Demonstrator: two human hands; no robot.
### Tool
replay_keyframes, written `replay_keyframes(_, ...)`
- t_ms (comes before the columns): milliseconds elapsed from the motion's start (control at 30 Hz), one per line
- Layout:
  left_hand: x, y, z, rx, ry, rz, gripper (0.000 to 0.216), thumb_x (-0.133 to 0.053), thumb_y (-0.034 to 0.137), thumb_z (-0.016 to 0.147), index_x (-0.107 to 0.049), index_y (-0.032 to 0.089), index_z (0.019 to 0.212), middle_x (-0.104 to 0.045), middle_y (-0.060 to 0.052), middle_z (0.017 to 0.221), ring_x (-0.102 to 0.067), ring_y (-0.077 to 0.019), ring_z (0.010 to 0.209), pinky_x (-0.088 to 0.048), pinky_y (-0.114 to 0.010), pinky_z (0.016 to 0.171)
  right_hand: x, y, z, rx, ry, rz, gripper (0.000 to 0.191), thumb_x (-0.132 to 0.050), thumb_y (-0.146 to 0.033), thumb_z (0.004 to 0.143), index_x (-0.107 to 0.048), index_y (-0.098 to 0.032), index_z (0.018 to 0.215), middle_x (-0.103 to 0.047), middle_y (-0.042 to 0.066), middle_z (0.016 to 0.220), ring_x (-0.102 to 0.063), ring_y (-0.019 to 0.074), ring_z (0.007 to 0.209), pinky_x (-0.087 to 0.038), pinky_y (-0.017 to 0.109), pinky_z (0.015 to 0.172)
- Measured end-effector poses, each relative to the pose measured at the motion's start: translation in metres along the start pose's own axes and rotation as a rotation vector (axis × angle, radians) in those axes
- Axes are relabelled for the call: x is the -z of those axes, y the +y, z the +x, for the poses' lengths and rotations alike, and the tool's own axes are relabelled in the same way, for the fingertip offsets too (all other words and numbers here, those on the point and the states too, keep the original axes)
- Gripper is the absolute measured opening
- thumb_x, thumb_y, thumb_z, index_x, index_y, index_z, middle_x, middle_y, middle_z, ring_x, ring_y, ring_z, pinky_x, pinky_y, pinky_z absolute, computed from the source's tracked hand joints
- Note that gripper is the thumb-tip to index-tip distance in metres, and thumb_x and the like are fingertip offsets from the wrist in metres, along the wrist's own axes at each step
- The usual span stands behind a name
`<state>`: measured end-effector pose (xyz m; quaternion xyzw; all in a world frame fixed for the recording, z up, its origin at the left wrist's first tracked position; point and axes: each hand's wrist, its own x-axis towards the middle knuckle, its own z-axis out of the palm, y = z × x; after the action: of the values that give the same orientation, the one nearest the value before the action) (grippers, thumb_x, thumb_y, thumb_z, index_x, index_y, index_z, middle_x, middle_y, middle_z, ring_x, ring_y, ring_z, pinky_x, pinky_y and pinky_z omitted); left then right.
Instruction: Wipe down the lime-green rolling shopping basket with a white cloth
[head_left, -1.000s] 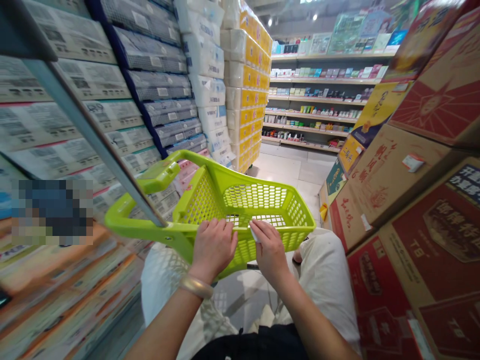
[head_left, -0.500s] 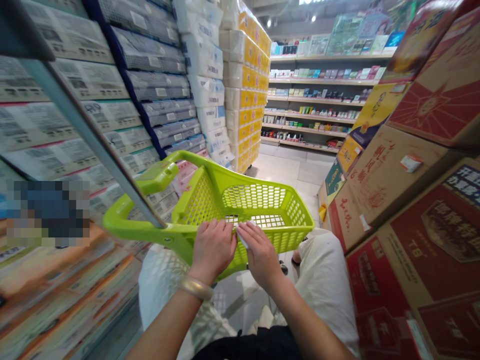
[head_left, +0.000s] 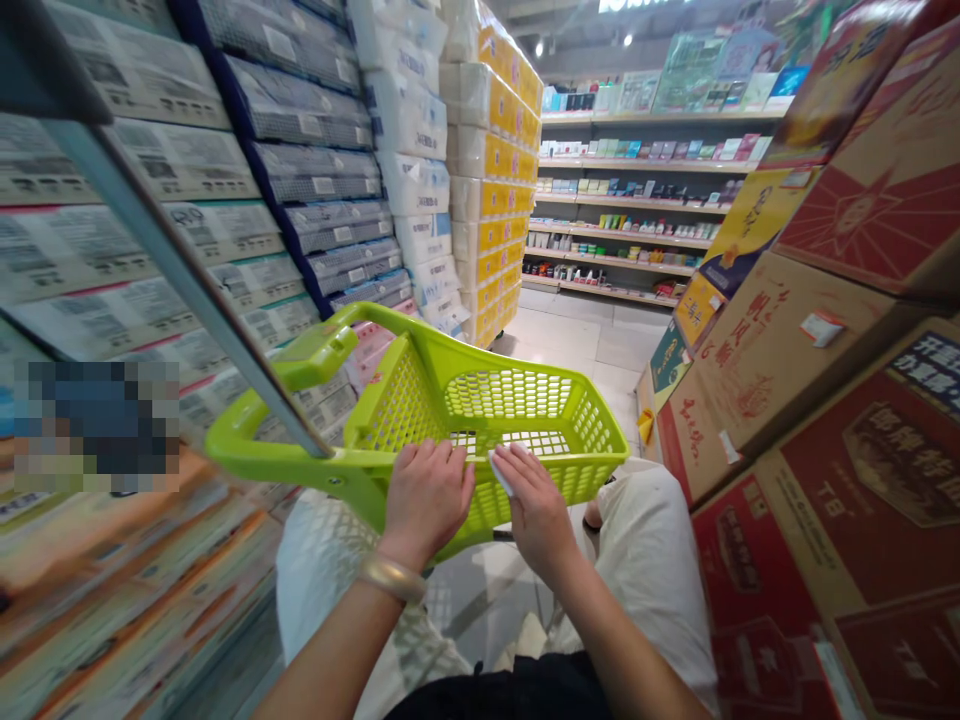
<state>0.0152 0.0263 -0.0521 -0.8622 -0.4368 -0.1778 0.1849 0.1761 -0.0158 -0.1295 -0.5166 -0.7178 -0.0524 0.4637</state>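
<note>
Shop aisle (head_left: 577, 340), stocked shelves (head_left: 637, 197) at 1 o'clock. Left hand (head_left: 425, 495), 7 o'clock, curled, gripping near rim of lime-green shopping basket (head_left: 435, 368) at 6; right hand (head_left: 537, 510), 5 o'clock, angled inward, fingers holding white wipe (head_left: 502, 472) against that rim. Basket's latticed floor shows.

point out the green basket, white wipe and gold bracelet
Green basket (head_left: 589, 460), head view, near rim
White wipe (head_left: 500, 474), head view, visible edge
Gold bracelet (head_left: 391, 578), head view, middle of band

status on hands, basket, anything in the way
Left hand: grip on green basket. Right hand: grip holding white cloth at its near edge. Basket upright, metal pole at left end. Nearby cartons at right, apart from both hands.
</note>
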Motion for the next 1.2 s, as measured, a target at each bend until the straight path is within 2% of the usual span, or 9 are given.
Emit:
replay_keyframes(167,-0.001,0.001,0.001,0.013,0.009,-0.002,0.022,-0.048,0.030,0.092,-0.066,0.019,0.083,-0.066,-0.007,0.078,-0.057,-0.0283,0.081,-0.034,-0.043,0.077,0.008,0.017,-0.007,-0.174,0.098,-0.110,0.055,-0.039,-0.004,0.084,-0.060,-0.021,0.132,-0.065,0.009,0.130,-0.054,0.0242,0.130,-0.042,0.050,0.111)
replay_keyframes(400,-0.002,0.002,0.001,0.006,0.004,0.006,0.022,-0.048,0.030,0.092,-0.066,0.019,0.085,-0.066,-0.008,0.079,-0.058,-0.0278,0.081,-0.033,-0.042,0.075,-0.001,-0.006,0.001,0.002,-0.012,0.004,0.060,-0.038,-0.003,0.085,-0.052,-0.024,0.139,-0.061,0.004,0.137,-0.048,0.0197,0.135,-0.039,0.046,0.114)
replay_keyframes(567,-0.003,0.001,-0.001,0.011,0.001,0.010,0.023,-0.047,0.031,0.093,-0.066,0.020,0.085,-0.065,-0.007,0.078,-0.057,-0.0281,0.081,-0.033,-0.043,0.076,0.009,0.016,-0.008,-0.146,0.099,-0.094,0.055,-0.039,-0.003,0.085,-0.058,-0.021,0.133,-0.065,0.009,0.131,-0.054,0.0238,0.129,-0.043,0.050,0.110)
replay_keyframes(633,-0.002,0.002,0.000,0.016,0.003,0.007,0.023,-0.047,0.031,0.092,-0.066,0.020,0.084,-0.065,-0.007,0.078,-0.057,-0.0284,0.081,-0.033,-0.043,0.076,0.009,0.015,-0.007,-0.182,0.111,-0.106,0.055,-0.040,-0.003,0.084,-0.059,-0.021,0.132,-0.065,0.009,0.130,-0.055,0.0246,0.129,-0.042,0.051,0.110)
replay_keyframes(800,-0.001,0.004,0.001,0.009,0.016,0.003,0.022,-0.048,0.030,0.092,-0.066,0.019,0.082,-0.065,-0.008,0.078,-0.058,-0.0279,0.080,-0.033,-0.042,0.075,0.000,-0.010,0.001,-0.009,-0.013,0.015,0.060,-0.039,-0.002,0.083,-0.054,-0.023,0.137,-0.062,0.005,0.135,-0.049,0.0199,0.134,-0.040,0.046,0.114)
replay_keyframes(867,0.000,0.003,0.000,0.005,0.020,-0.004,0.022,-0.049,0.029,0.092,-0.066,0.018,0.083,-0.065,-0.008,0.078,-0.058,-0.0274,0.080,-0.033,-0.042,0.074,0.001,-0.009,0.000,0.022,-0.022,0.025,0.061,-0.039,-0.002,0.083,-0.053,-0.023,0.139,-0.062,0.005,0.136,-0.049,0.0192,0.135,-0.040,0.045,0.114)
replay_keyframes(1067,0.002,0.002,-0.001,0.015,0.013,-0.027,0.023,-0.048,0.029,0.092,-0.067,0.018,0.084,-0.066,-0.008,0.078,-0.058,-0.0277,0.081,-0.034,-0.042,0.076,0.012,0.015,-0.008,-0.185,0.097,-0.112,0.053,-0.040,-0.005,0.084,-0.061,-0.020,0.131,-0.066,0.011,0.129,-0.056,0.0251,0.128,-0.043,0.052,0.109)
replay_keyframes(1133,0.002,0.003,0.000,0.018,0.012,-0.036,0.023,-0.048,0.028,0.091,-0.067,0.018,0.084,-0.066,-0.009,0.078,-0.057,-0.0280,0.080,-0.034,-0.042,0.076,0.010,0.009,-0.006,-0.172,0.076,-0.095,0.054,-0.040,-0.005,0.084,-0.060,-0.019,0.131,-0.065,0.011,0.130,-0.055,0.0249,0.129,-0.042,0.052,0.110)
replay_keyframes(1200,0.002,0.003,0.000,0.018,0.011,-0.035,0.023,-0.048,0.028,0.091,-0.067,0.018,0.083,-0.065,-0.009,0.078,-0.057,-0.0280,0.080,-0.034,-0.042,0.075,0.006,-0.002,-0.002,-0.083,0.016,-0.038,0.056,-0.040,-0.003,0.083,-0.058,-0.020,0.134,-0.063,0.008,0.134,-0.052,0.0224,0.132,-0.041,0.049,0.112)
